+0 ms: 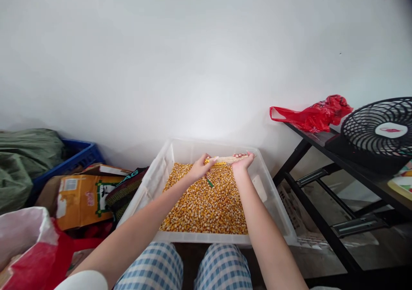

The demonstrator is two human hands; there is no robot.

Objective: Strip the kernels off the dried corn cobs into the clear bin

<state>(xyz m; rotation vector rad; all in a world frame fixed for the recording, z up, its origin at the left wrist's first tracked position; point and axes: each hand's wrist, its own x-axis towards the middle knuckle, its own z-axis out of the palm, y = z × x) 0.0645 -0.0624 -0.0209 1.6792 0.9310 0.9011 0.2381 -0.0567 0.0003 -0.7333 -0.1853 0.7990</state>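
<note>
A partly stripped corn cob [225, 160] lies level above the far part of the bin, with a row of yellow kernels along its lower side and bare pale cob above. My left hand [202, 167] is closed round its left end. The right end rests in the curled fingers of my right hand [243, 161]. Below both hands, loose corn kernels [206, 210] fill the bottom of a translucent plastic bin [273, 204]. A small green object [210, 182] shows just under the cob; its kind is unclear.
On the right, a black table [354, 165] carries a red plastic bag [317, 115] and a black fan [383, 127]. To the left are a cardboard box [80, 197], a blue crate [82, 157], a green sack [28, 157] and a red-and-white bag [38, 255]. A white wall stands behind.
</note>
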